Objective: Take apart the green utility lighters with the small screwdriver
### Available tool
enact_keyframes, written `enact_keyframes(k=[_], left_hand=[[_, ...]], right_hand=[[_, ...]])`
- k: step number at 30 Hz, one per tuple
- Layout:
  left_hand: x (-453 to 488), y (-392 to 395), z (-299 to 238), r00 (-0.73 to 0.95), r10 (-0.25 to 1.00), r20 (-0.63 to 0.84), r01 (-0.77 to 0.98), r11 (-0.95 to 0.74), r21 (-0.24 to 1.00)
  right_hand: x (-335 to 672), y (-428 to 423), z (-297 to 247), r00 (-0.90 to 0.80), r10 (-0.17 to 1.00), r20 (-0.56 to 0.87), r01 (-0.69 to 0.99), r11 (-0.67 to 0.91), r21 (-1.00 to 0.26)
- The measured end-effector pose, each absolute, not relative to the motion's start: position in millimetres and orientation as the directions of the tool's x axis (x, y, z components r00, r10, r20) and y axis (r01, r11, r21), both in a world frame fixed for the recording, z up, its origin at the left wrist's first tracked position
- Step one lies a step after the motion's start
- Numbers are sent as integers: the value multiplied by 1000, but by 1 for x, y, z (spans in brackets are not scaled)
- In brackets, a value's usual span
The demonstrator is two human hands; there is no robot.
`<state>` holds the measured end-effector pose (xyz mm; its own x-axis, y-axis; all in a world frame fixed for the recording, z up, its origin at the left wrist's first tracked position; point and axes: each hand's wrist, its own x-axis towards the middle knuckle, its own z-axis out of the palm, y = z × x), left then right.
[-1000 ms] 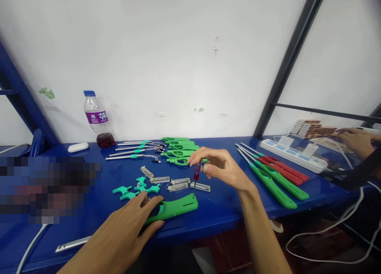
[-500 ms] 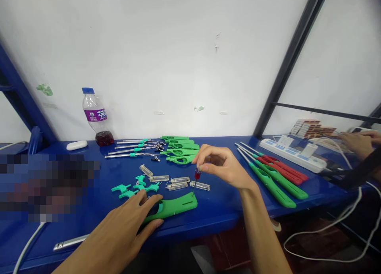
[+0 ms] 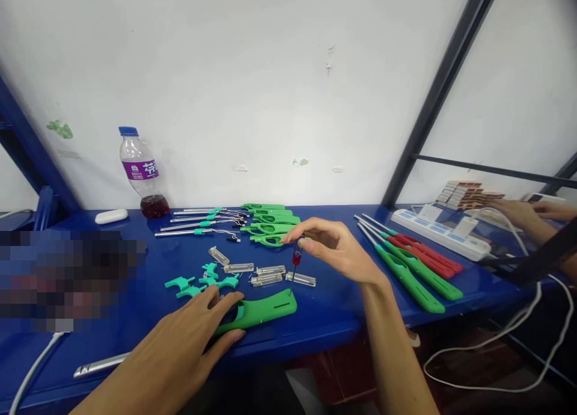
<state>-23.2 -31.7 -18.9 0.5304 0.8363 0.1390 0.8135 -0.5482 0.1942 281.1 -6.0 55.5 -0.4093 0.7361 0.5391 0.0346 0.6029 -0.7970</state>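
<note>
My left hand grips the front part of a green long-neck lighter, pressing it to the blue table; its metal tube sticks out left of my wrist. My right hand is closed on a screwdriver with a dark red handle. The screwdriver stands nearly upright, its tip at the handle end of the lighter. Behind the lighter lie several clear fuel tanks and several teal triggers. Farther back are green handle shells and metal tubes with wires.
To the right lie green lighters and red lighters, near a white power strip. A bottle and a white case stand at the back left. Another person's hands show at far right.
My right fingers have shifted on the screwdriver handle, the index finger stretching farther left. The screwdriver tip stays at the same spot on the lighter. My left hand keeps its hold.
</note>
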Motion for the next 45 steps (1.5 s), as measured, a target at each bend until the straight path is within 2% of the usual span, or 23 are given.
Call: enact_keyframes(k=[4, 8, 14, 17, 23, 29, 35, 40, 45], left_hand=[[-21, -34, -13, 520, 845, 127, 828, -535, 171], [-20, -36, -9, 531, 839, 121, 815, -545, 197], [-17, -37, -5, 534, 838, 112, 817, -546, 185], [-16, -36, -3, 521, 848, 100, 830, -530, 175], [-20, -35, -8, 618, 776, 126, 769, -630, 110], [-19, -36, -8, 551, 820, 159, 804, -572, 164], [-21, -34, -11, 582, 795, 171, 779, -605, 165], [-15, -37, -3, 561, 814, 153, 797, -581, 164], [-14, -39, 1, 558, 818, 140, 803, -575, 157]], right_hand=[[281, -5, 55, -366, 723, 586, 32, 639, -769], [281, -6, 56, -348, 773, 531, 80, 588, -805], [281, -6, 54, -374, 726, 577, -31, 612, -790], [280, -6, 54, -390, 746, 540, -23, 578, -816], [276, -4, 53, -387, 749, 539, -7, 582, -813], [274, -5, 53, -444, 750, 491, -13, 542, -840], [271, -2, 52, -360, 788, 499, 100, 564, -820], [272, -2, 52, -388, 792, 471, 142, 557, -819], [270, 1, 49, -338, 789, 513, 195, 592, -782]])
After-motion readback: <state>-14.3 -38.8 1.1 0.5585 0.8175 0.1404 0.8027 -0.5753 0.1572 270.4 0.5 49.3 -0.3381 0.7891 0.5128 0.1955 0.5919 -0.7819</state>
